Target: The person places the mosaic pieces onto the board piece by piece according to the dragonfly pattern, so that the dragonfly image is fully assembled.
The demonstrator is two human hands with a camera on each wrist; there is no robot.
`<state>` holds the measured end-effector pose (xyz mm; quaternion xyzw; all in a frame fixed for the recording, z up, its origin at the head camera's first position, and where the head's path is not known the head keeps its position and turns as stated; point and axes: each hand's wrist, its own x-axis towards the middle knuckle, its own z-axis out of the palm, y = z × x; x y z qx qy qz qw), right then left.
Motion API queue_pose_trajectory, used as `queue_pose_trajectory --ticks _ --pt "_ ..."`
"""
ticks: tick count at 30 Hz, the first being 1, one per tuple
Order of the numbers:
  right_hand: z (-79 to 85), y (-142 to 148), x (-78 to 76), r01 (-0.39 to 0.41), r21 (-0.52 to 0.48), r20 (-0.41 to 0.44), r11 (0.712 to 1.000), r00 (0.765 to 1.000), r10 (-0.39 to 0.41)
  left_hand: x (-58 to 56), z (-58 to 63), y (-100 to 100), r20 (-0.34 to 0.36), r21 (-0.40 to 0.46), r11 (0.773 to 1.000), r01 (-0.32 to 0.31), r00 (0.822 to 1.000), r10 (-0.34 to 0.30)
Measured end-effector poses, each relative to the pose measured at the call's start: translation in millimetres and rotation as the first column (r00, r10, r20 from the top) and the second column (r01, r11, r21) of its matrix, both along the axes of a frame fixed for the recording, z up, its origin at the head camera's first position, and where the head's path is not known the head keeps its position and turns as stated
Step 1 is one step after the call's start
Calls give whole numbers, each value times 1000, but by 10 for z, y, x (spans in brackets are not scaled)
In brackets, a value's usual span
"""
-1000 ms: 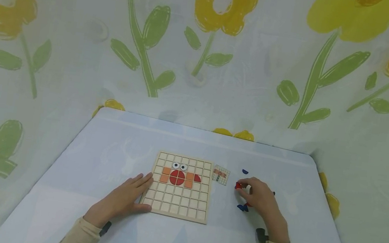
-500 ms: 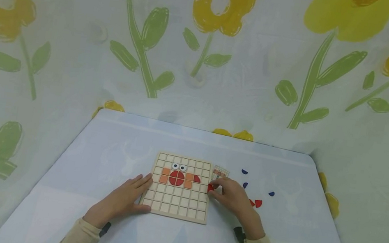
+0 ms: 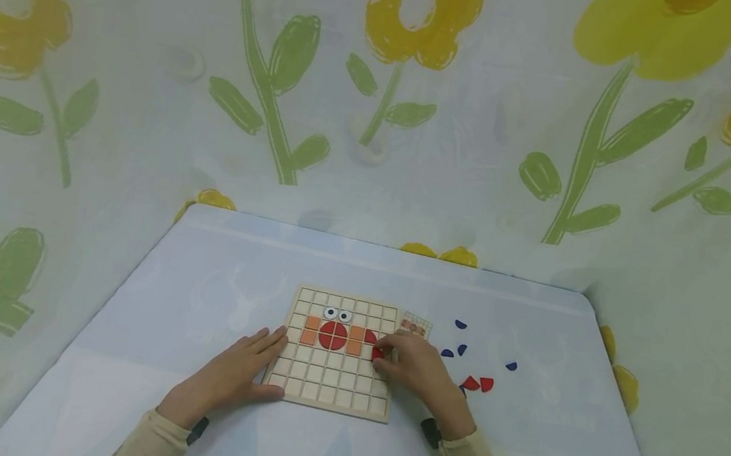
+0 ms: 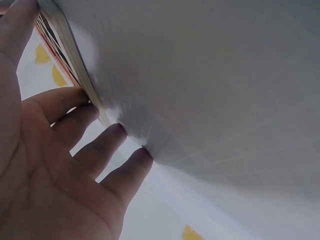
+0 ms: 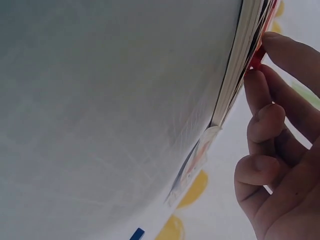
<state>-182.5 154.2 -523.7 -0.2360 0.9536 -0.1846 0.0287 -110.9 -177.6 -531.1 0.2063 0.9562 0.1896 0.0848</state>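
A wooden grid board [image 3: 328,394] lies on the table, bearing two eye tiles [image 3: 337,314], a red circle [image 3: 332,335] of quarter pieces, orange squares [image 3: 310,331] on both sides and a red quarter piece [image 3: 370,335]. My right hand [image 3: 416,364] pinches another red piece [image 3: 377,354] between thumb and fingers at the board's right columns; the right wrist view shows that red piece [image 5: 258,57] at the fingertips. My left hand [image 3: 241,366] rests along the board's left edge with fingers extended. In the left wrist view its fingertips touch the board's rim [image 4: 75,55].
A small pattern card [image 3: 418,323] lies right of the board, partly hidden by my right hand. Beyond it are scattered blue half-round pieces [image 3: 460,325] and two loose red pieces [image 3: 487,384]. A flowered cloth [image 3: 377,144] hangs behind the table.
My right hand has picked up a red piece from the scattered pieces and carried it left to the board's right columns. My left hand has stayed at the board's left edge.
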Motion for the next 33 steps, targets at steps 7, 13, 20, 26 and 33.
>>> queue_pose_trajectory --ticks 7,13,20,26,33 --pt "32 -42 -12 -11 17 6 1000 1000 11 4 8 -6 -4 0 1000 -1 1000 1" --pt "63 -90 -33 -13 28 33 1000 999 12 5 11 -4 -2 -1 1000 -5 1000 5" --pt "103 -151 -53 4 47 74 999 997 -8 10 3 0 -4 -3 1000 0 1000 0" --pt "119 -208 -73 28 57 85 998 996 -33 23 15 -7 -17 2 1000 7 1000 -7" --pt "121 -244 -84 13 46 65 999 998 -16 17 18 -5 -17 18 1000 8 1000 -8"
